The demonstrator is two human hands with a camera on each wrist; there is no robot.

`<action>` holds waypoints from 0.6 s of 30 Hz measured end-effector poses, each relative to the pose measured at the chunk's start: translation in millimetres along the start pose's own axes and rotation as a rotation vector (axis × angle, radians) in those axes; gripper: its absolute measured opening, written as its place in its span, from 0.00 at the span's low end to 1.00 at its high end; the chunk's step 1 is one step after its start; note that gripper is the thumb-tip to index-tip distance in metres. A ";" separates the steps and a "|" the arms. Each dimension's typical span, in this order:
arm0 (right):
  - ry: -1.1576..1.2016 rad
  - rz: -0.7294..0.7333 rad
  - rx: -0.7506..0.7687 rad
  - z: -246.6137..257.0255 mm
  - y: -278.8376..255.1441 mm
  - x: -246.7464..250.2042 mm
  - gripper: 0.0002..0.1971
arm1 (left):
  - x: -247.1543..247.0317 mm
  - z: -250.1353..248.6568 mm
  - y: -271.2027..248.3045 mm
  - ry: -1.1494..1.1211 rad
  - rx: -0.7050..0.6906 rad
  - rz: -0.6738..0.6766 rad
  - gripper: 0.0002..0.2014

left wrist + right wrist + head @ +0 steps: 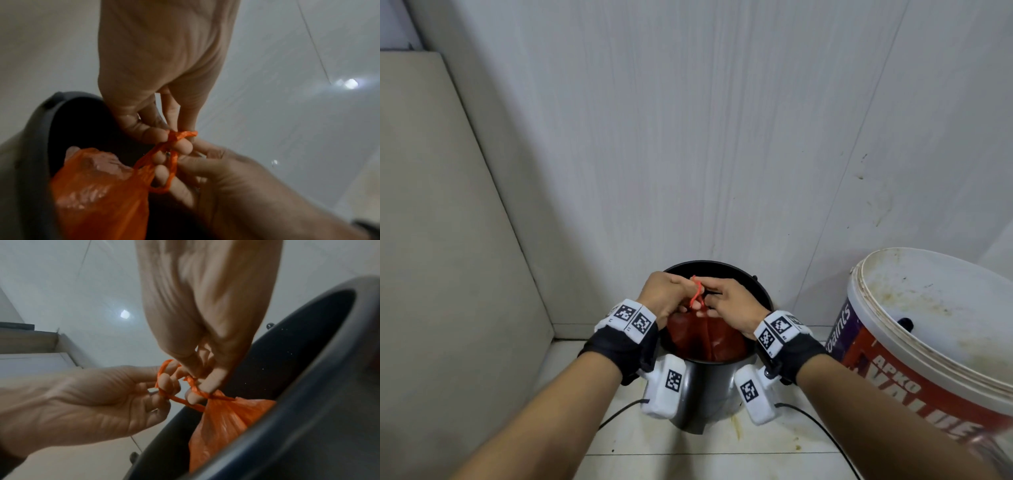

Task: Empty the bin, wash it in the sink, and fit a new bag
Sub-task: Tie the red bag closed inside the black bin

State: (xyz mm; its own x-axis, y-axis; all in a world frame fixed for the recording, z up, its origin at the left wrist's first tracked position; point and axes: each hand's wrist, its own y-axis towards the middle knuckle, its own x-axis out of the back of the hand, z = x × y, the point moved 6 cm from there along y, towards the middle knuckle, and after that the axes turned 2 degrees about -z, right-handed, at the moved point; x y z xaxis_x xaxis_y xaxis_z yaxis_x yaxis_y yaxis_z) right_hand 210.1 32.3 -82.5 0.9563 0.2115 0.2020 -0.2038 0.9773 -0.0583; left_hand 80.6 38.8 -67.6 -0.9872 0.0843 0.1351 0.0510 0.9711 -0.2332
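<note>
The wall point(722, 137) rises close behind the bin point(705, 387); a paint bucket point(928, 342) crowds its right.

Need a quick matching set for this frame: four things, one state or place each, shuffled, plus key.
1. bag
2. bin
3. paint bucket
4. left hand

A. grey, on the floor by the wall
B. white, tilted, at the right
C. orange, inside the bin
D. pinching a bag handle

Pairs: 1-C, 2-A, 3-B, 4-D
</note>
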 end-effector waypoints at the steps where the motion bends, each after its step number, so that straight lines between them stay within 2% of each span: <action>1: -0.042 -0.010 0.024 0.5 1.2 0.3 0.26 | 0.8 -0.5 0.9 0.042 -0.023 -0.034 0.04; 4: -0.196 -0.036 0.101 6.7 2.5 1.1 0.27 | 4.7 0.3 3.7 0.128 -0.052 -0.148 0.10; 8: -0.343 -0.164 0.170 12.5 2.9 10.1 0.10 | 6.2 -3.5 7.2 0.191 -0.089 -0.202 0.09; 10: -0.371 -0.198 0.166 12.1 4.2 16.6 0.06 | 5.9 -6.0 9.2 0.231 -0.099 -0.200 0.07; 14: -0.544 -0.290 0.030 0.5 8.2 47.8 0.04 | 25.8 -7.3 13.8 0.400 -0.143 -0.313 0.06; 16: -0.615 -0.320 -0.048 -4.5 5.6 58.2 0.04 | 30.1 -2.4 16.7 0.446 -0.139 -0.299 0.04; 18: -0.716 -0.266 -0.062 -2.5 3.8 52.7 0.06 | 25.8 -0.8 18.9 0.491 -0.153 -0.267 0.06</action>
State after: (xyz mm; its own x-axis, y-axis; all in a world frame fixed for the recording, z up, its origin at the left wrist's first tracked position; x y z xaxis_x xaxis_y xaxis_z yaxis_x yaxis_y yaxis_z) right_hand 260.2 47.1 -74.5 0.5979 -0.0527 0.7998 0.0468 0.9984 0.0308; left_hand 56.3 59.5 -67.8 -0.7852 -0.1100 0.6093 -0.1332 0.9911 0.0072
